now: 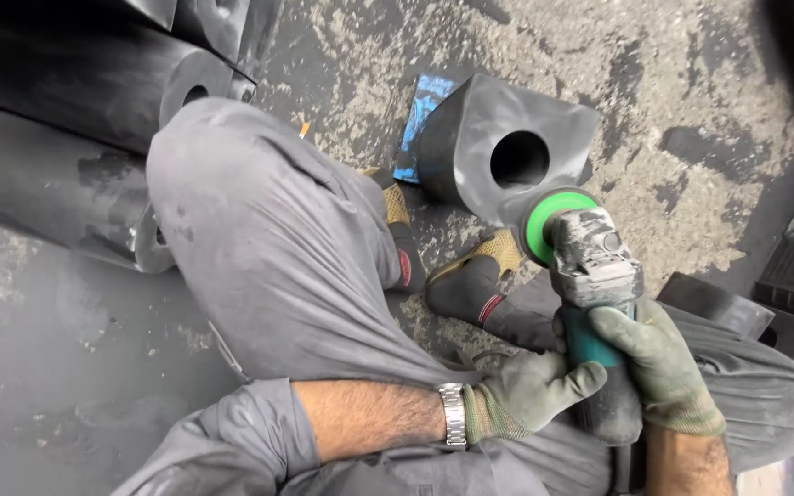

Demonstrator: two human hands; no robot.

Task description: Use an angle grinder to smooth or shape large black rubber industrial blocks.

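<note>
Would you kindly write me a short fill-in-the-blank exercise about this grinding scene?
1. Both gloved hands, the left hand and the right hand, grip one angle ____.
2. Its disc has a ____ backing.
3. The disc meets a black block with a ____ hole.
4. A metal ____ sits on the left wrist.

Missing words: grinder; green; round; watch

Matt black rubbery block (498, 147), smooth but dusty; grinder (593, 276) with scuffed grey metal head and teal plastic grip; knitted cloth gloves; rough, gritty concrete floor (691, 83).
</note>
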